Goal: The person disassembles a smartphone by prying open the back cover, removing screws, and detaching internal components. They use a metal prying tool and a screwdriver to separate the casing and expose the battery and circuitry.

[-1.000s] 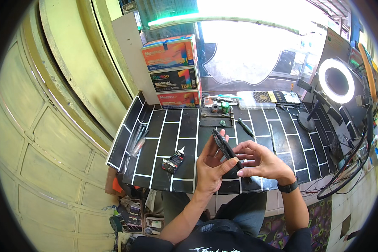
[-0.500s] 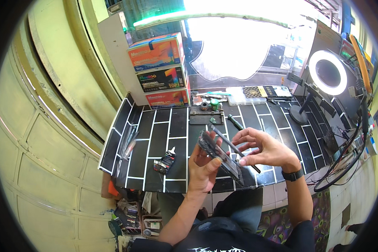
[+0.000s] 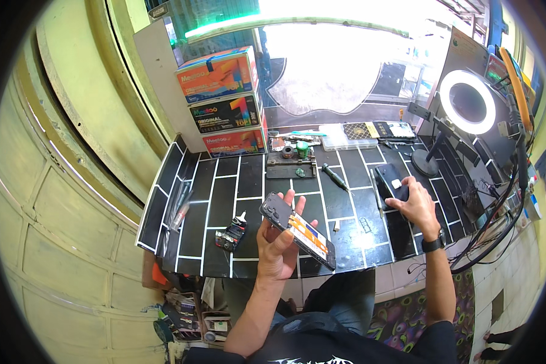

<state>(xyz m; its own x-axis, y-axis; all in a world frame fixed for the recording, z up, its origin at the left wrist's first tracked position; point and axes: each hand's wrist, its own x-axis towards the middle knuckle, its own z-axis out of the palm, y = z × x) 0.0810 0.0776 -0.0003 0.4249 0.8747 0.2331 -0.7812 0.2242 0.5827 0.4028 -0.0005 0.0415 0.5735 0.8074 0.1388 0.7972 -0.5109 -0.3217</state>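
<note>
My left hand (image 3: 274, 252) is closed around the edges of an opened phone (image 3: 312, 241), held tilted above the near edge of the table. Its back is off, so an orange and white battery area and dark inner parts show. On the right side of the table, my right hand (image 3: 421, 209) has its thumb and fingers on a black phone back cover (image 3: 389, 179), which lies flat or nearly so. A thin slender tool (image 3: 376, 189) lies along the cover's left side. Left of that is a screwdriver (image 3: 335, 177) with a dark green handle.
A small black and red item with a white nozzle (image 3: 232, 233) lies left of my left hand. At the back are a black tray (image 3: 290, 171), a green jar (image 3: 301, 147) and stacked boxes (image 3: 224, 112). A lit ring lamp (image 3: 467, 102) and hanging cables stand at right.
My right hand has moved right, carrying the dark cover from beside the phone down to the table. My left hand has turned the phone so its inside faces up more.
</note>
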